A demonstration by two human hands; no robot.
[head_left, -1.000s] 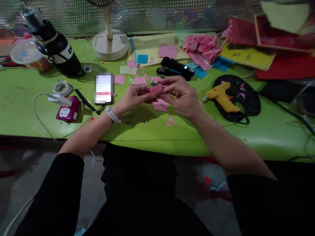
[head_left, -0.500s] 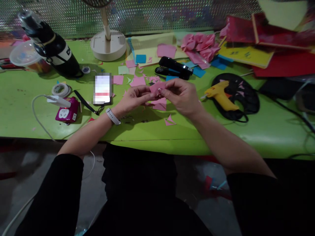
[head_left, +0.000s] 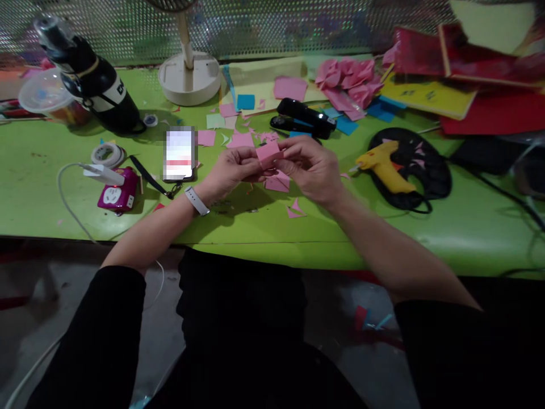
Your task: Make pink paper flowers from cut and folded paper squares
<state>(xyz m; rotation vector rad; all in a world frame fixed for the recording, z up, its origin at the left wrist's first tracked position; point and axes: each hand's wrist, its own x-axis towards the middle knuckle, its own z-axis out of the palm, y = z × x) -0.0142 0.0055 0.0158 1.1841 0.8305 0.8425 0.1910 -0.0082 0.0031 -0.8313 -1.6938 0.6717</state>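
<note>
A small piece of pink paper (head_left: 268,153) is held up over the green table between both hands. My left hand (head_left: 239,168) pinches its left edge, thumb toward me. On the opposite edge, the fingers and thumb of my right hand (head_left: 314,168) are closed on the same paper. Under the hands lies another pink paper piece (head_left: 277,181), partly covered by them. Pink offcuts (head_left: 296,209) lie nearer the table's front edge. A black stapler (head_left: 304,118) rests just beyond my right hand.
Left of my hands are a phone (head_left: 179,152), a purple plug adapter (head_left: 118,190), a tape roll (head_left: 107,154) and a black bottle (head_left: 100,85). A white fan base (head_left: 189,79) stands behind. Rightward, a yellow glue gun (head_left: 389,166) lies on a black pad, near pink paper petals (head_left: 349,82).
The pink paper has turned in my fingers, so a flatter square face now shows. My right fingers have shifted along its edge. Both hands stay in nearly the same place.
</note>
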